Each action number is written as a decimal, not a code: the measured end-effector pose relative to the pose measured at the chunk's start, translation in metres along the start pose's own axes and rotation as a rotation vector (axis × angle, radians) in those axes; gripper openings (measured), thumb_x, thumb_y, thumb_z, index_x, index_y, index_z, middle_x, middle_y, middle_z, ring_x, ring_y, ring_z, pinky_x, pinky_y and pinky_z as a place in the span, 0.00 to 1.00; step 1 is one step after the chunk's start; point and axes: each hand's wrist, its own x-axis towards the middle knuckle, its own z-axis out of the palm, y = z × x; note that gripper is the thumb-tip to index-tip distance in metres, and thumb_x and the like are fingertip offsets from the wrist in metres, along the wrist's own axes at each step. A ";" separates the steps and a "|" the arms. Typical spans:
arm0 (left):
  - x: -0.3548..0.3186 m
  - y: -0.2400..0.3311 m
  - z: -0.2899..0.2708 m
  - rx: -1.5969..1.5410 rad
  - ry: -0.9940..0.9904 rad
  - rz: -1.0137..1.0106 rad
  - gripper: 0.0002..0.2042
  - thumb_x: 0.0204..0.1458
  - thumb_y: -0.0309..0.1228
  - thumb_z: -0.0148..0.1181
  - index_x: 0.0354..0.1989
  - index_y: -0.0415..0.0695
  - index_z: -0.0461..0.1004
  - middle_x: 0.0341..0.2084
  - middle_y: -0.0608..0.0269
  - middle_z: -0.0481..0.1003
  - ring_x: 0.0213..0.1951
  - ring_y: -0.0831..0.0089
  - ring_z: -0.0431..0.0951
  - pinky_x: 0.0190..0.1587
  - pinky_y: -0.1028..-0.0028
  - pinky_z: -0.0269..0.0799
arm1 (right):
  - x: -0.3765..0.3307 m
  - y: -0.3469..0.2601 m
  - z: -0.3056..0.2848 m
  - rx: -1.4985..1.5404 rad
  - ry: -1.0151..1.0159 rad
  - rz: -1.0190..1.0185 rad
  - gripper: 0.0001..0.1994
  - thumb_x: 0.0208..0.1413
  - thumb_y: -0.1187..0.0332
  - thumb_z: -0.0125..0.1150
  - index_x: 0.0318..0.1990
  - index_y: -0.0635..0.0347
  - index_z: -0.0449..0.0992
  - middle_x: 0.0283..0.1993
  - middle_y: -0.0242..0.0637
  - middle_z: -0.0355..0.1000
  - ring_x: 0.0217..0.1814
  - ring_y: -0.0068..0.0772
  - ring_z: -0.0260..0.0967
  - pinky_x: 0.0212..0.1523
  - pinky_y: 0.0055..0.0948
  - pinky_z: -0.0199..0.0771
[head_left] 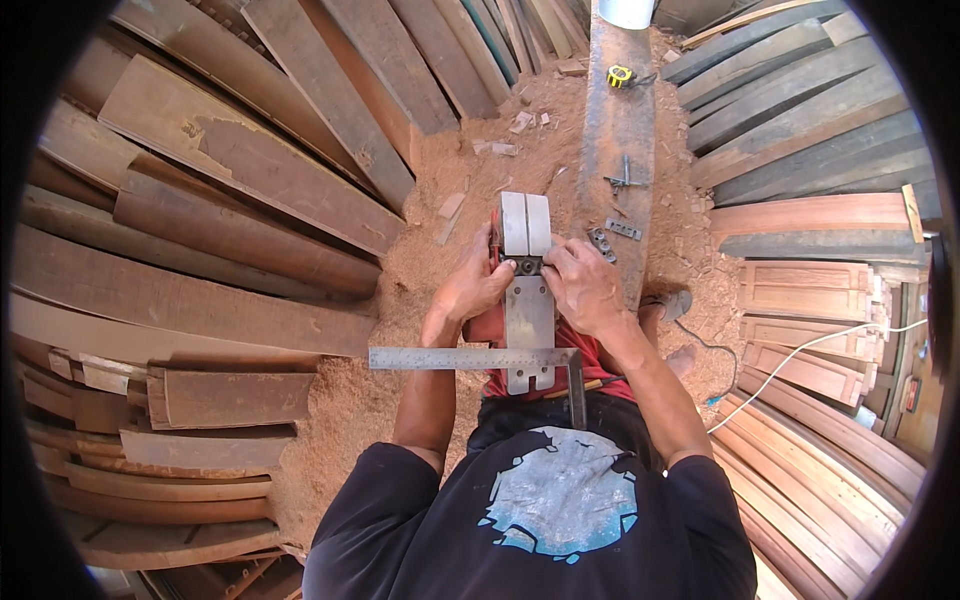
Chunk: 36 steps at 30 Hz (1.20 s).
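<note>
Steel square (470,358) across the lap, planks (240,160) and sawdust (440,250) all around

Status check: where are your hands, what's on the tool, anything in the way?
Left hand and right hand both gripping the power tool. Steel square lies across its base plate.

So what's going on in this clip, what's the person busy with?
A person sits among stacked planks and sawdust, both hands on a power tool with a grey metal base. The left hand grips its side and the right hand works at its middle. A steel square lies across the lap.
</note>
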 end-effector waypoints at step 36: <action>0.003 -0.001 0.004 -0.100 0.012 0.096 0.36 0.57 0.30 0.61 0.73 0.26 0.59 0.63 0.29 0.73 0.67 0.42 0.74 0.71 0.58 0.66 | 0.002 -0.005 0.011 -0.031 0.024 0.048 0.08 0.65 0.70 0.62 0.47 0.63 0.79 0.49 0.50 0.78 0.53 0.56 0.77 0.54 0.48 0.79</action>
